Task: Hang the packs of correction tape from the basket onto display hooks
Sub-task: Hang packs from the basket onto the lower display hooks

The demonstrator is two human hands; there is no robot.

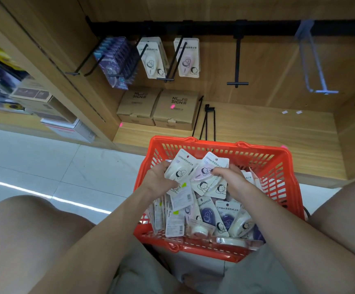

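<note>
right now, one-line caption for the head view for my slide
Both hands, left and right, hold correction tape packs over a red basket, below partly stocked hooks.

Packs (206, 211) in basket (219, 150) before shelf (267, 132), hooks (237, 60) above, boxes (157, 109) behind left

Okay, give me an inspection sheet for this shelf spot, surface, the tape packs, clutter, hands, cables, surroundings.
Surface: wooden shelf base, basket at its front edge.
Job's things: mixed correction tape packs fill the red basket; white packs, pink packs and purple packs hang on hooks; black hook and grey hook bare.
Clutter: two cardboard boxes, loose black hooks.
Hands: left hand grips a white pack; right hand grips a pink pack.
Cables: nothing seen.
Surroundings: tiled floor, neighbouring stocked shelf.
</note>
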